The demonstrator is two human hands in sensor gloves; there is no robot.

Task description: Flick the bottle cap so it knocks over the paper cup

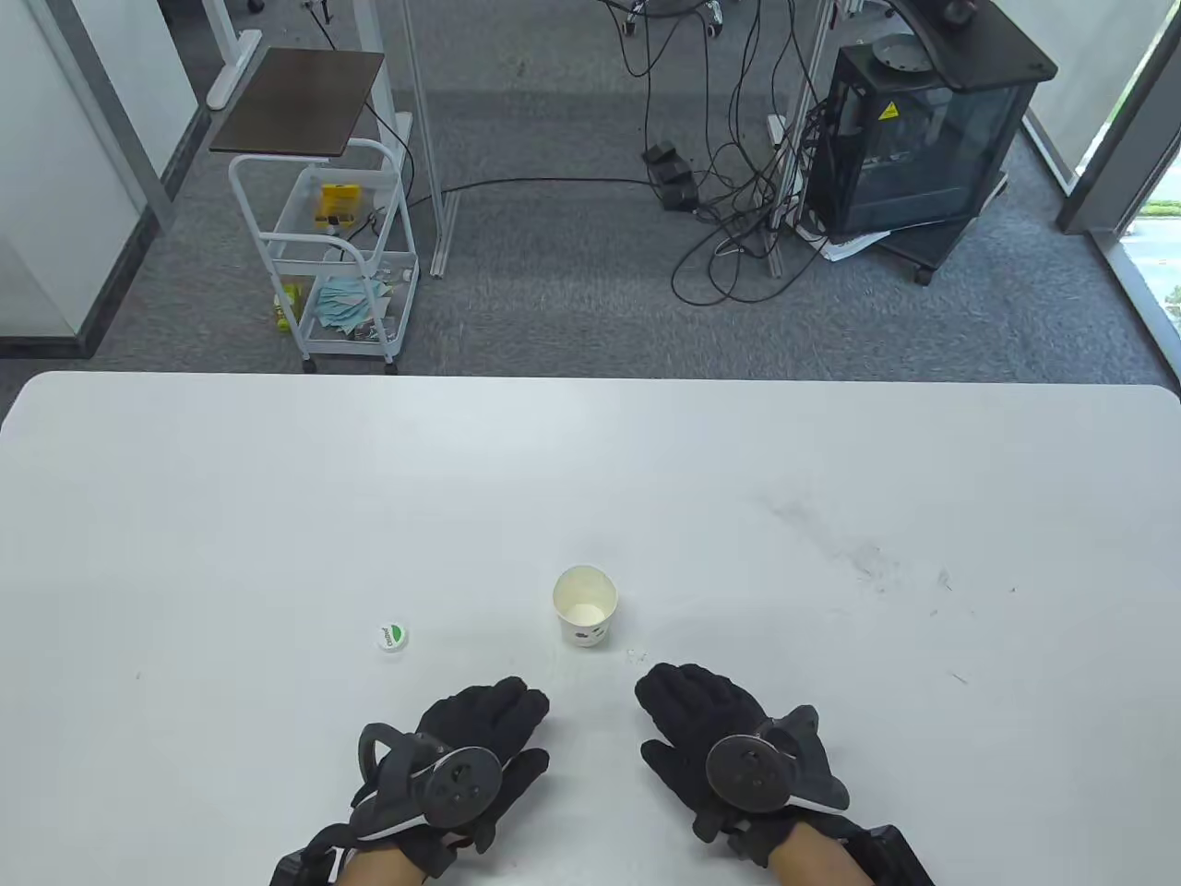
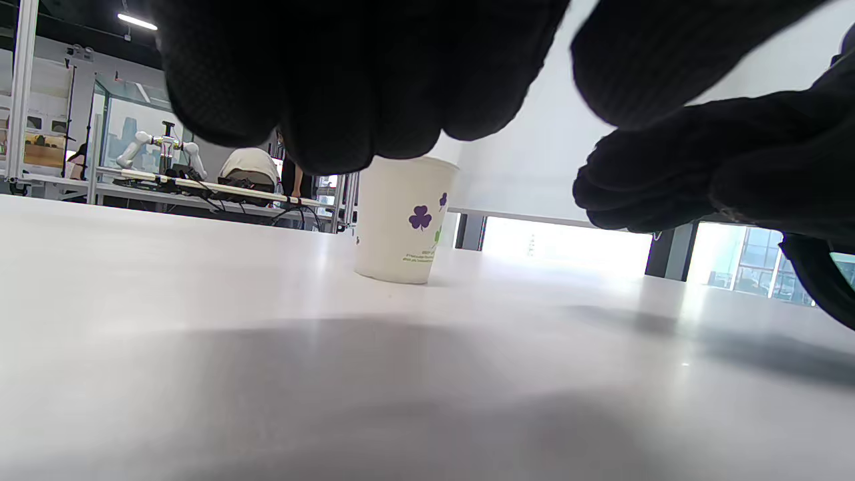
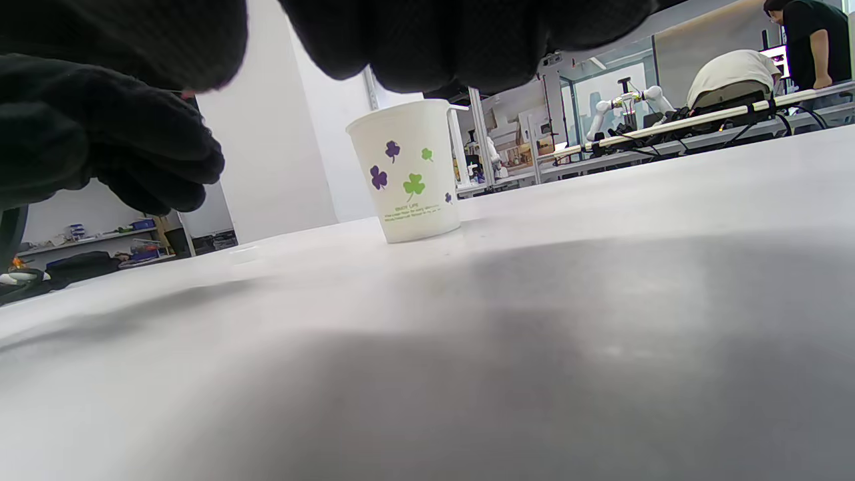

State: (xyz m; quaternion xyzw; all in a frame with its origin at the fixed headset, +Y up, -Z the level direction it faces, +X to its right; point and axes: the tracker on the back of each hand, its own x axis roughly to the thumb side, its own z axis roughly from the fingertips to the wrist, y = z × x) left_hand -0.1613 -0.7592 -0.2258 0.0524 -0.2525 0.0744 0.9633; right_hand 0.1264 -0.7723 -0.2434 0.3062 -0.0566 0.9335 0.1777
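The paper cup (image 1: 585,607) stood upright near the table's (image 1: 184,517) near edge, about midway along it, the only tall obstacle on the surface. The bottle cap (image 1: 393,637) lay flat to its left, well apart from it, with bare tabletop between them. The left hand (image 1: 461,757) and right hand (image 1: 729,748) rested at the near edge, one to each side below the cup, leaving a gap between them. Bare tabletop ran from the cup to the far edge and both side edges.
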